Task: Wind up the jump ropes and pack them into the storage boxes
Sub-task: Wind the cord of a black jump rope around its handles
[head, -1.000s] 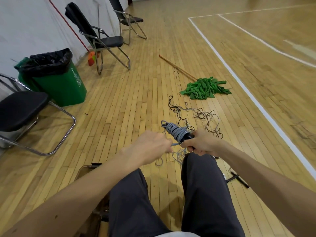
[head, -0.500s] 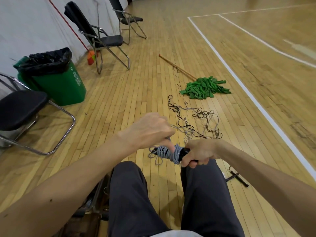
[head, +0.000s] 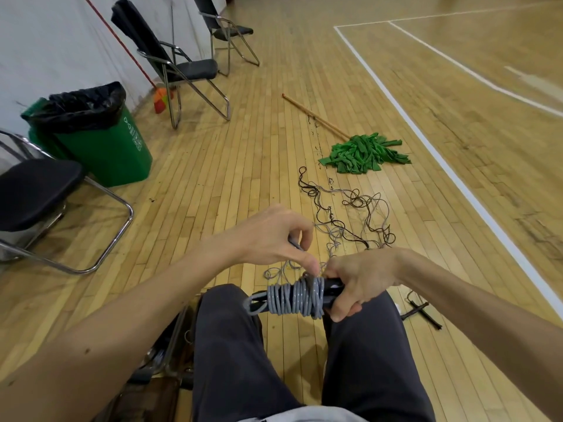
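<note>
The right hand (head: pixel 359 278) curls its fingers (head: pixel 344 312) round the black plastic handles (head: pixel 332 289) above the lap as a core, so the left hand (head: pixel 268 239), pinching the thin grey jump rope (head: pixel 292 296), can lay turns.

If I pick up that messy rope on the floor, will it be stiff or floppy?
Probably floppy: the loose rope lies in wiggly loops on the floor, so it would likely dangle. Its strands look thin, so probably light. They cross each other, so it may lift as one tangle.
</note>
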Tool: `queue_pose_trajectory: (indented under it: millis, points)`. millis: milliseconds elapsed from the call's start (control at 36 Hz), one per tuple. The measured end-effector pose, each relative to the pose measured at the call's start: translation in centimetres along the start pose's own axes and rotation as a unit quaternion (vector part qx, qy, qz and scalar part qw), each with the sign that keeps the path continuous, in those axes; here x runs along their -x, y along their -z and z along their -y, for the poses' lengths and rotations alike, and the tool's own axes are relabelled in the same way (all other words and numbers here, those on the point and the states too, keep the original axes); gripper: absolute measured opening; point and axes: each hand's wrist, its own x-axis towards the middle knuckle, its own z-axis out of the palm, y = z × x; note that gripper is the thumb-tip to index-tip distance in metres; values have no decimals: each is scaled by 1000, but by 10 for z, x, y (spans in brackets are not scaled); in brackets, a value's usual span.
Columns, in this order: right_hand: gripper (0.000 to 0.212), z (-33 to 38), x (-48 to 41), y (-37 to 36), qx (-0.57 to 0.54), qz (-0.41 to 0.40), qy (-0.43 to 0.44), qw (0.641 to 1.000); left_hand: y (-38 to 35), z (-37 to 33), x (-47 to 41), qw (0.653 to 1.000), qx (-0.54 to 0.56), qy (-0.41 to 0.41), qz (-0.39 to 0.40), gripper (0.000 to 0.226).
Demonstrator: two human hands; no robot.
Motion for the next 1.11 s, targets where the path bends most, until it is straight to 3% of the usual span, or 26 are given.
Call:
queue_pose_trajectory:
  millis: [167,389,528,694,861,1111]
  points:
    - [18,1,4,0,-30,16,56,998,-7,4,8,984,180,8,-9,51]
    - [15,4,-2,0,-133,29,144,980,-16,13,16,939,341,20,-40,35]
    - [12,7,-6,1,-203,-6,195,960,-27,19,21,911,393,35,-121,11]
    - [15,8,-15,7,-266,-79,231,933,-29,19,24,879,421,96,-202,20]
    - [14,10,-27,17,-367,-113,214,898,-36,30,29,851,462,120,-218,18]
    - [14,28,-60,13,-359,-137,141,912,-36,54,50,797,539,181,-206,20]
